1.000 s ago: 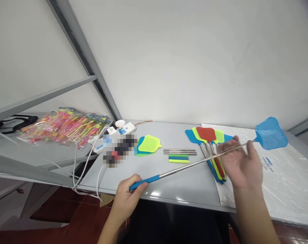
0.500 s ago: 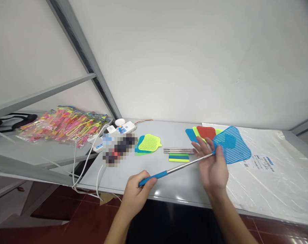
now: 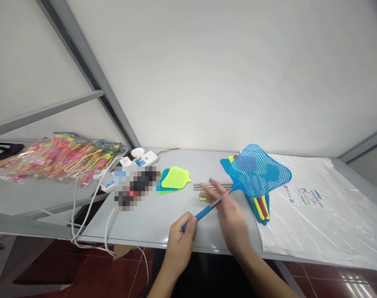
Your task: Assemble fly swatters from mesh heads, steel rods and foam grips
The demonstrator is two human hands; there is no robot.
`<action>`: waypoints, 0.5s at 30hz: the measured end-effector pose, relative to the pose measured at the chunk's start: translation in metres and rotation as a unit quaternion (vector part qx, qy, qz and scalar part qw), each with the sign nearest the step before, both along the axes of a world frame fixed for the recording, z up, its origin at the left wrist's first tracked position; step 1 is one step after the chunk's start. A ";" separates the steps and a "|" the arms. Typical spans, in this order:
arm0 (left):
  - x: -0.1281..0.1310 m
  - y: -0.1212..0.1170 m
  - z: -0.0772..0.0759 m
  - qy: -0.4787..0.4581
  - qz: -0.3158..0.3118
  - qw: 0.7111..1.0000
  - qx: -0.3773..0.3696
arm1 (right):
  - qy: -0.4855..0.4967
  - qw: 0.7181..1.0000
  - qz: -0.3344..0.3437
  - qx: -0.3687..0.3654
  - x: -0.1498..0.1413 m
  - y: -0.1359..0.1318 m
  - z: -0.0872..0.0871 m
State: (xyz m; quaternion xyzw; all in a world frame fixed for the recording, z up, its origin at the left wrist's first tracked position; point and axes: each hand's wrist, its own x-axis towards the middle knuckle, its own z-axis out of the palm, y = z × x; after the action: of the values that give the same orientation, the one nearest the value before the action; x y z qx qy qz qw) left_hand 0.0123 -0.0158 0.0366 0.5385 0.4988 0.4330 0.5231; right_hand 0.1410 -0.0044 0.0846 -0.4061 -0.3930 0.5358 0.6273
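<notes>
Since a second ago the blue fly swatter (image 3: 259, 171) has gone from fully extended to nearly collapsed: its metal shaft is now short, and the mesh head has come in from over the plastic sheet to hang above the pile of finished swatters. Nearest me, at the front edge of the surface (image 3: 151, 215), my left hand (image 3: 184, 234) is clenched around the blue grip at the handle end. Just beyond it my right hand (image 3: 230, 211) is blurred, fingers loosely spread along the short shaft below the head; I cannot tell whether it is gripping or only touching. I judge the swatter light, its telescoping shaft stiff but slippery, its mesh head floppy, so the foam grip and the neck under the head are the sound places to hold. Behind lie the coloured swatter pile (image 3: 260, 207), loose steel rods (image 3: 211, 186), a yellow-green mesh head (image 3: 175, 179), then the power strip (image 3: 143, 159) toward the far left corner and clear plastic sheeting (image 3: 325, 207) on the right side.
</notes>
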 end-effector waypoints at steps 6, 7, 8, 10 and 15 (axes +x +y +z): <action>0.047 0.013 0.006 0.031 -0.062 0.998 0.012 | -0.167 0.984 -0.048 -0.027 0.009 -0.005 -0.027; 0.050 0.016 0.008 0.084 -0.088 0.990 0.066 | -0.212 0.973 -0.094 -0.022 0.020 -0.004 -0.030; 0.051 0.021 0.009 0.136 -0.104 0.978 0.119 | -0.259 0.956 -0.138 -0.026 0.034 -0.003 -0.032; 0.047 0.031 0.009 0.214 -0.101 0.951 0.197 | -0.347 0.909 -0.227 -0.049 0.065 -0.002 -0.031; 0.024 0.061 0.002 0.278 -0.024 0.918 0.283 | -0.483 0.810 -0.252 -0.218 0.129 -0.010 -0.021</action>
State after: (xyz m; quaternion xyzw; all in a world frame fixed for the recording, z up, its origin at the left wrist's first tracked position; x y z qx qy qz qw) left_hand 0.0366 0.0450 0.0385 0.7746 0.4677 0.3760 0.1999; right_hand 0.2698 -0.0146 0.0632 -0.8236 -0.4018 0.1655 0.3645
